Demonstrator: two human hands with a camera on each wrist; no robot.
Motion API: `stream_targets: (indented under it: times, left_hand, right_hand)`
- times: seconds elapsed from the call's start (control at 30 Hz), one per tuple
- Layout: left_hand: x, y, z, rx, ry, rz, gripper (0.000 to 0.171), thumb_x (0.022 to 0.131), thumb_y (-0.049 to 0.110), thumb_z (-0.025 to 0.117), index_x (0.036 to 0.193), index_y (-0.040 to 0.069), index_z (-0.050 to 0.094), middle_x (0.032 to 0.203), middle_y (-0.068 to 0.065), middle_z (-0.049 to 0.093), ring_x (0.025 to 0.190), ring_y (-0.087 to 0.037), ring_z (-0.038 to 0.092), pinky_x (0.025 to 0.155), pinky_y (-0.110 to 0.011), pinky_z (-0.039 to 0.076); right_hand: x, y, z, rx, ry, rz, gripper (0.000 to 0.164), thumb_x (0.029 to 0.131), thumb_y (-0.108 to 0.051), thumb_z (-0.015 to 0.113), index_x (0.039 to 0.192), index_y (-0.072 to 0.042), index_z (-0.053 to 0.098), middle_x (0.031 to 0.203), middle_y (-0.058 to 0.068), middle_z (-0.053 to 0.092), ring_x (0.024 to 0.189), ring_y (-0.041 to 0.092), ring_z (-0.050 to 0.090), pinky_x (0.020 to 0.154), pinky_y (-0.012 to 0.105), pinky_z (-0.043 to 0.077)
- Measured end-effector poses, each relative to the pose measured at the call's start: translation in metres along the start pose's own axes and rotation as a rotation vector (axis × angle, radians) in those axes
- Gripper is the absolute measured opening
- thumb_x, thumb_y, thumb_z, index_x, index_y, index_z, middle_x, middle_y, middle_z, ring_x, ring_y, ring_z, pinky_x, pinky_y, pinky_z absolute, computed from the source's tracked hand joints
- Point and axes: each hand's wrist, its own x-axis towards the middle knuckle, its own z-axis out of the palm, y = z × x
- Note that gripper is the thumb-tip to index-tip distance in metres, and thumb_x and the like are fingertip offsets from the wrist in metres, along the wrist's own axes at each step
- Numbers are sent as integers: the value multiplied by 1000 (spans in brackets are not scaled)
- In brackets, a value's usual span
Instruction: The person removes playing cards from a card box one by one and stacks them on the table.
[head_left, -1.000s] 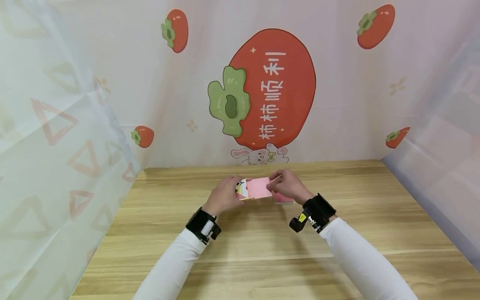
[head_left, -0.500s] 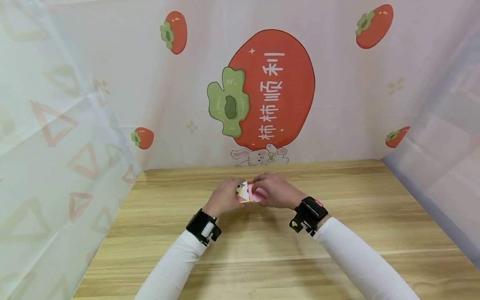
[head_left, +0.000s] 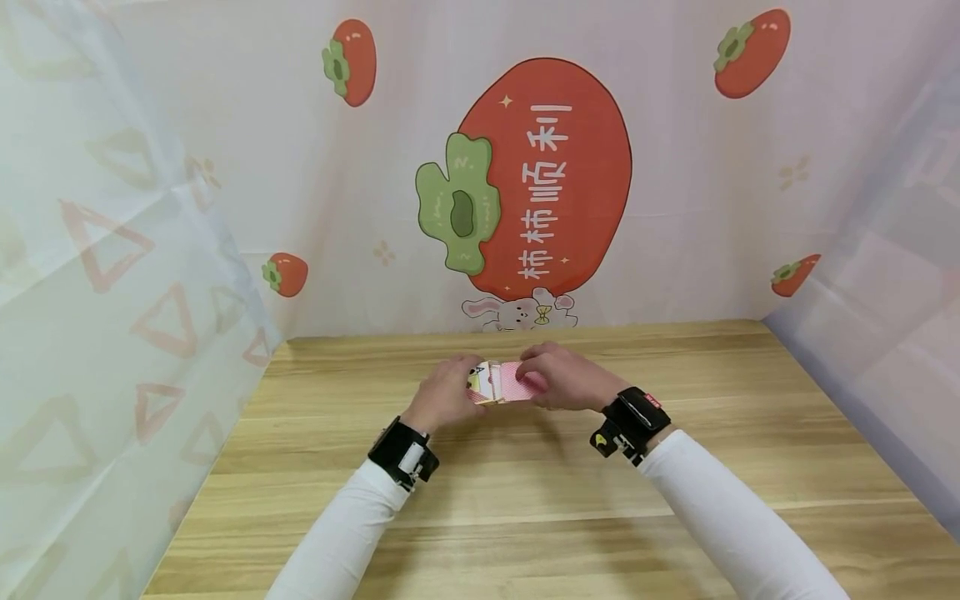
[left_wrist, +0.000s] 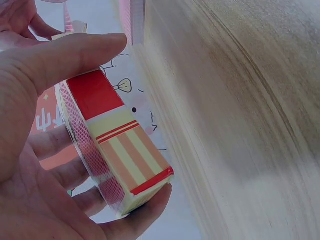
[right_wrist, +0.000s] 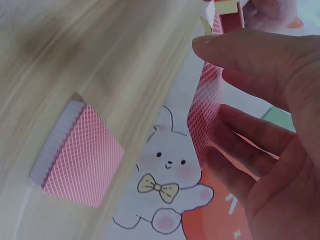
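Observation:
My left hand (head_left: 444, 393) grips a small playing-card box (left_wrist: 120, 135), red and cream striped along its side, with thumb on one edge and fingers round the other. An ace design shows on the box's face in the head view. At the box's right end, my right hand (head_left: 572, 379) pinches a few playing cards (right_wrist: 205, 107) with pink checkered backs between thumb and fingers. Their inner end lies right at the box's mouth. Below them, a squared deck of cards (right_wrist: 85, 157) with the same pink backs lies on the table; my right hand hides it in the head view.
The wood-grain table (head_left: 480, 517) extends toward me and to both sides. Behind it hangs a pale cloth backdrop (head_left: 675, 208) printed with red persimmons and a rabbit. Both wrists wear black camera straps (head_left: 637, 423).
My right hand first came left over the cards toward the box, then drew back slightly right, uncovering more pink card backs. My left hand stays nearly still, keeping its grip on the box.

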Motion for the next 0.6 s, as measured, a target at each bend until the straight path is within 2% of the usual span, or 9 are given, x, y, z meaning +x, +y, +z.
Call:
stream_targets:
  times: [0.13, 0.3, 0.43, 0.6]
  left_hand:
    - [0, -2, -1, -7, 23, -28, 74, 69, 15, 94, 135, 5, 60, 120, -11, 64, 100, -25, 58, 79, -44, 52]
    - [0, -3, 0, 2, 49, -62, 74, 68, 16, 94, 133, 4, 61, 118, -12, 64, 98, -25, 59, 78, -42, 51]
    - [1, -3, 0, -1, 48, -75, 73, 68, 17, 94, 132, 4, 62, 114, -11, 64, 95, -25, 58, 75, -40, 49]
    - [1, -2, 0, 0, 46, -72, 71, 69, 17, 94, 131, 5, 62, 113, -10, 64, 95, -25, 58, 75, -39, 49]
  right_hand:
    - [-3, 4, -6, 3, 11, 49, 35, 80, -15, 86, 113, -9, 76, 124, 12, 65, 116, 31, 57, 99, 45, 50]
    - [-5, 9, -7, -18, 78, 216, 34, 85, -25, 84, 111, -6, 75, 104, 7, 68, 95, 25, 59, 82, 37, 54]
    - [-6, 13, -2, -64, 152, 359, 30, 86, -30, 81, 103, -6, 76, 91, 6, 69, 81, 22, 59, 71, 35, 54]
    - [-10, 19, 10, -145, 253, 427, 27, 87, -32, 80, 93, -6, 79, 81, 6, 72, 71, 22, 61, 63, 35, 52]
